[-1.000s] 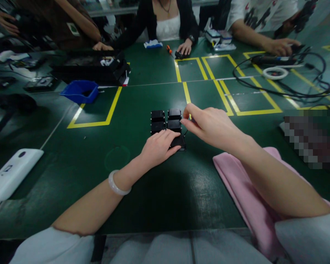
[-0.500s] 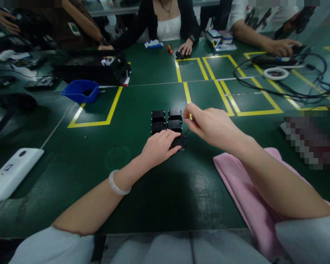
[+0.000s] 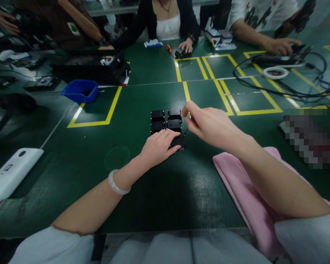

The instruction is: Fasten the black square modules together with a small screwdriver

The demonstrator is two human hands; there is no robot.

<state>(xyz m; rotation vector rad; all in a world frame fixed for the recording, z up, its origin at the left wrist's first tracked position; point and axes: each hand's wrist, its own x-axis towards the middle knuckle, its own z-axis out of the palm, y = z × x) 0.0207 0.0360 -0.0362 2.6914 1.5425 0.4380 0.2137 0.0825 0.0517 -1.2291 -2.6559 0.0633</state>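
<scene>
Several small black box-shaped parts [image 3: 166, 120] sit packed in a tight block on the green table [image 3: 159, 190]. My left hand [image 3: 157, 147] lies flat over the block's near side, its fingers stretched onto the nearest part. My right hand [image 3: 209, 124] hovers at the block's right edge with thumb and forefinger pinched together; a thin dark wire runs from below the pinch toward the nearest part. A pale bangle [image 3: 116, 184] circles my left wrist.
A pink cloth [image 3: 244, 194] lies under my right forearm. A white device [image 3: 12, 172] sits at the left edge, a blue bin [image 3: 81, 90] and a black tray [image 3: 93, 66] further back. Yellow tape outlines [image 3: 236, 88] and black cables [image 3: 286, 88] cross the right. Other people's hands work along the far side.
My right hand's pinch has shifted very slightly near the block's right edge. My left hand has stayed put on the parts.
</scene>
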